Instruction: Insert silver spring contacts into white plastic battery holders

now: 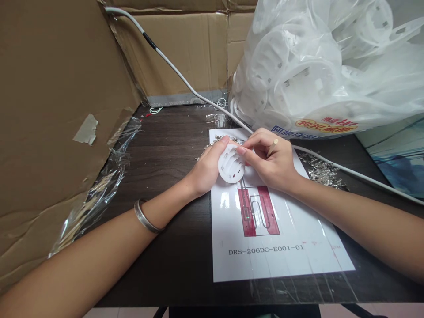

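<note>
My left hand [207, 170] is closed around the edge of a round white plastic part [231, 171] with slots in its face, its thumb along the top. My right hand [270, 159] meets the part's upper right edge with thumb and index finger pinched together. A pale wooden stick [272, 147] pokes out between the curled fingers of that hand; its other end is hidden. Whatever lies between the right fingertips is too small to make out. Beneath the hands lies a printed sheet [238, 258] with a red and white drawing.
Small metal pieces [323, 170] lie heaped right of the sheet, and more metal pieces [217, 140] lie behind my left hand. A clear bag [298, 79] of white plastic parts stands at the back right. A white cable [182, 81] crosses the table. Cardboard [59, 110] walls the left.
</note>
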Demonstrator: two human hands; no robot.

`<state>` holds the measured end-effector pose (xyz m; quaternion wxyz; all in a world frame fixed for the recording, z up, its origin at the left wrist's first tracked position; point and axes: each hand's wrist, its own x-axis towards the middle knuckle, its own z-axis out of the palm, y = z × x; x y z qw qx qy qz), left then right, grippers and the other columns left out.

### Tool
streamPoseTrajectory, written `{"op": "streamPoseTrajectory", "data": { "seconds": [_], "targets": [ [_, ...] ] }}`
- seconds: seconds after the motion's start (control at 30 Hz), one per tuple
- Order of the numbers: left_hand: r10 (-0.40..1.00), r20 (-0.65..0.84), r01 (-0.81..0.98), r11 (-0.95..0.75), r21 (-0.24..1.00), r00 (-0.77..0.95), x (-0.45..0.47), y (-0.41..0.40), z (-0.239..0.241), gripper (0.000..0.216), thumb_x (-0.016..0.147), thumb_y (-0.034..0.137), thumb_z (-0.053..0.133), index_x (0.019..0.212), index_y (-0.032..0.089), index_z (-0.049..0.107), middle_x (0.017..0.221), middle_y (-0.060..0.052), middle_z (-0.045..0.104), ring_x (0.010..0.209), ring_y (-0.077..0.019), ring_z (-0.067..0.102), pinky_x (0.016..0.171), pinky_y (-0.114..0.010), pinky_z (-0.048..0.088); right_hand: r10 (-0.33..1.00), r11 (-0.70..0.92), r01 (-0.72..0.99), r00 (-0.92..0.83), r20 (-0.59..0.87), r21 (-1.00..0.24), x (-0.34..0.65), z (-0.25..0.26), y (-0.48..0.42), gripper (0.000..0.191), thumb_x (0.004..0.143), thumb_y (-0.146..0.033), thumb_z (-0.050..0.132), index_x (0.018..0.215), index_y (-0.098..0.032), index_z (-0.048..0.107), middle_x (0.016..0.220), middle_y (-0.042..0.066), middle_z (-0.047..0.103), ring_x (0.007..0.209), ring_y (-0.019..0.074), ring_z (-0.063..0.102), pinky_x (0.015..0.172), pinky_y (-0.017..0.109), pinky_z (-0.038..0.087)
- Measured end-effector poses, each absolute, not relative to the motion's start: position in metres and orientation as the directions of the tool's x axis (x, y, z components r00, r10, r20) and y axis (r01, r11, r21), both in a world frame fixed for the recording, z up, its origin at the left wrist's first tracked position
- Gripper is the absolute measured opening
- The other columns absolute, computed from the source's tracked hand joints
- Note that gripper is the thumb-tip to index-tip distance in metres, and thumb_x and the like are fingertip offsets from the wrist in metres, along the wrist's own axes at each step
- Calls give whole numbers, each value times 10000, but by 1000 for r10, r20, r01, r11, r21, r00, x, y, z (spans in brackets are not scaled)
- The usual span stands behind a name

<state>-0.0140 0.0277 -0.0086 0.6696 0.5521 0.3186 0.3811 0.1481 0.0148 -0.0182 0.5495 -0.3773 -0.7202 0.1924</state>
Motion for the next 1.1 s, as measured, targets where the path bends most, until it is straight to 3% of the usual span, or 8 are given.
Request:
{"op": "streamPoseTrajectory", "data": {
  "seconds": [0.3, 0.53, 0.8, 0.97, 1.1],
  "targets": [
    [870, 11, -158, 77, 984, 493, -16, 30, -15, 489, 946, 530, 416, 780, 149, 674, 711, -35, 675, 638, -121, 591, 617, -243, 495, 738, 655, 351, -108, 666, -669, 147, -19, 15, 114, 861, -188, 714, 766, -201, 653, 732, 4, 614, 696, 150, 595, 631, 325, 478],
    [865, -77, -111, 151, 982, 495, -16, 27, -11, 497, 929, 573, 396, 755, 169, 628, 590, -21, 621, 517, -148, 600, 510, -279, 495, 755, 636, 357, -103, 648, -684, 148, -18, 14, 122, 855, -178, 713, 755, -206, 649, 724, 4, 618, 685, 150, 591, 623, 321, 480],
    [863, -60, -116, 136, 984, 502, -15, 27, -7, 483, 913, 567, 424, 767, 163, 644, 608, -28, 630, 523, -143, 591, 528, -278, 488, 741, 649, 342, -84, 666, -680, 147, -19, 14, 123, 840, -158, 709, 742, -204, 651, 716, 4, 619, 658, 136, 575, 595, 300, 461],
    [861, -23, -129, 102, 986, 507, -15, 28, -10, 504, 944, 538, 382, 778, 158, 669, 643, -38, 654, 590, -144, 597, 579, -268, 495, 762, 624, 323, -47, 646, -712, 147, -19, 15, 122, 839, -190, 713, 732, -201, 654, 694, -5, 582, 588, 112, 503, 537, 281, 404],
    [864, 14, -158, 76, 985, 504, -15, 29, -13, 501, 960, 516, 379, 789, 158, 683, 721, -43, 687, 686, -147, 625, 650, -253, 500, 761, 629, 318, -63, 646, -709, 147, -20, 16, 121, 841, -192, 716, 738, -199, 654, 707, 1, 596, 645, 128, 551, 584, 293, 439]
  ]
}}
